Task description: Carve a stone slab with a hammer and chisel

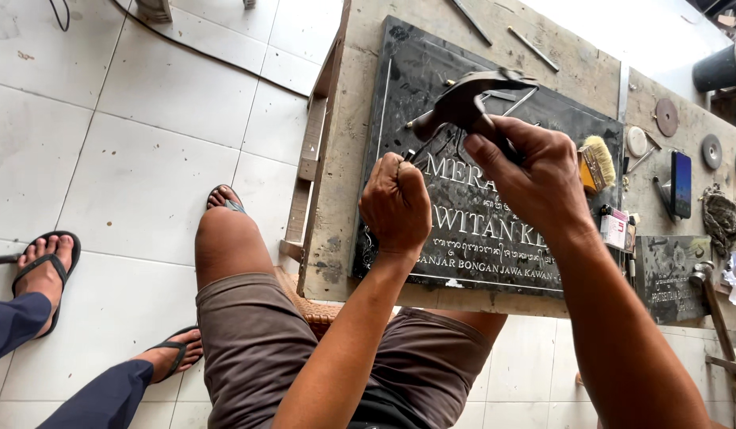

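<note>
A dark stone slab (416,87) with carved pale lettering lies on a dusty wooden workbench (352,159). My left hand (396,202) is closed in a fist around a thin metal chisel (410,153) whose tip points at the slab near the start of the top line of letters. My right hand (535,175) grips a metal hammer (463,99), raised above the chisel with its head to the left. My bent knee shows below the bench's left edge.
A brush (598,163), a small box (614,226), a phone (681,184), round discs (666,117) and a smaller dark slab (670,274) lie on the bench to the right. Another person's sandalled feet (46,270) rest on the tiled floor at left. A cable (209,56) crosses the tiles.
</note>
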